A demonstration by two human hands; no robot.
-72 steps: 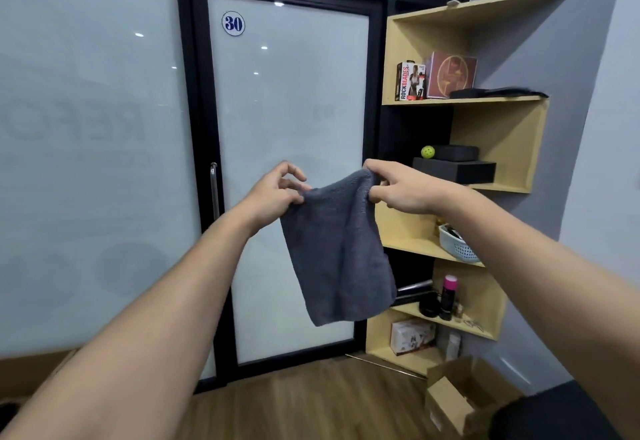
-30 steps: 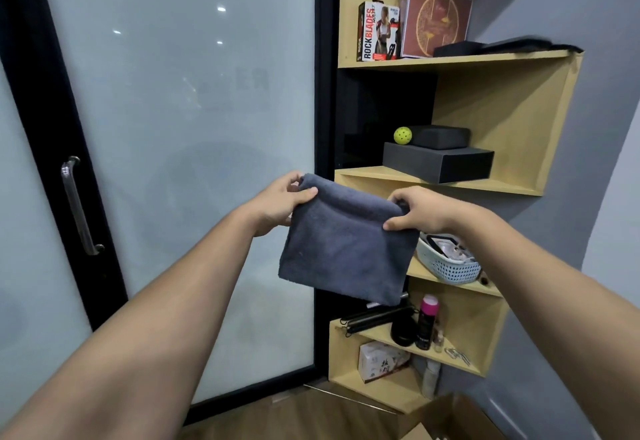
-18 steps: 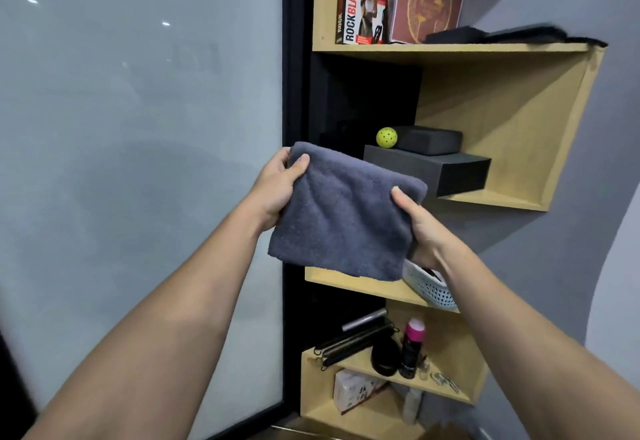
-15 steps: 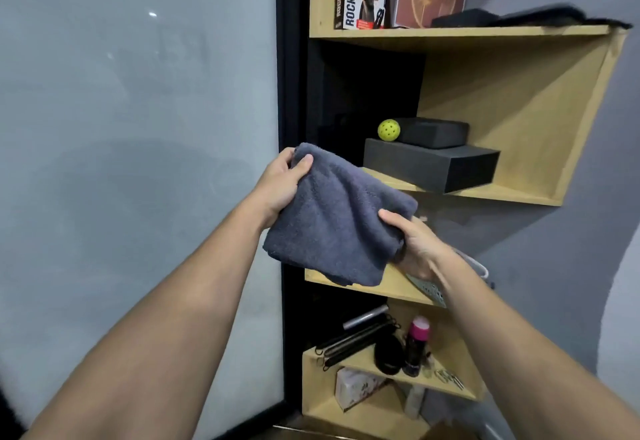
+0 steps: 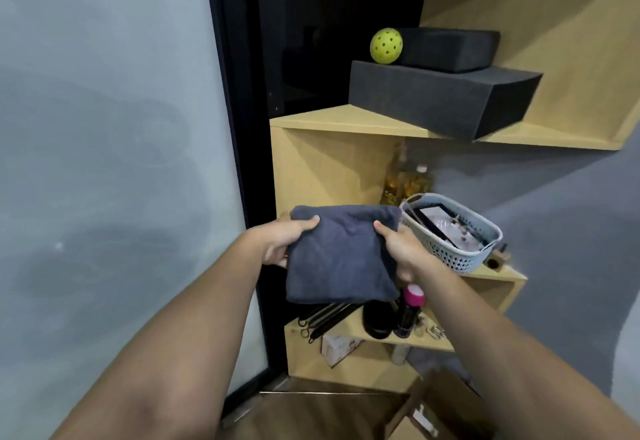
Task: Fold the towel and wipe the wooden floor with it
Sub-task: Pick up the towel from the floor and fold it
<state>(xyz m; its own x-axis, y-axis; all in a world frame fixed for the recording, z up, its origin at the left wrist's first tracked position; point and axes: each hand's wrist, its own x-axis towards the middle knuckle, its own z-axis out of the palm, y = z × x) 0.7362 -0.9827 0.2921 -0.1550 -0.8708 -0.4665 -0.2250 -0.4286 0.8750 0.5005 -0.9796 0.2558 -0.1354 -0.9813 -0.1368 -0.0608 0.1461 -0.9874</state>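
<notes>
Item: grey towel, folded to a thick square, held in the air before the shelf unit. Left hand grips its 9 o'clock edge, right hand its 3 o'clock edge; fingers behind the cloth are hidden. Wooden floor shows only as a strip at 6 o'clock. Basket contents indistinct. Half a second ago the towel hung looser, higher, one fold fewer.
</notes>
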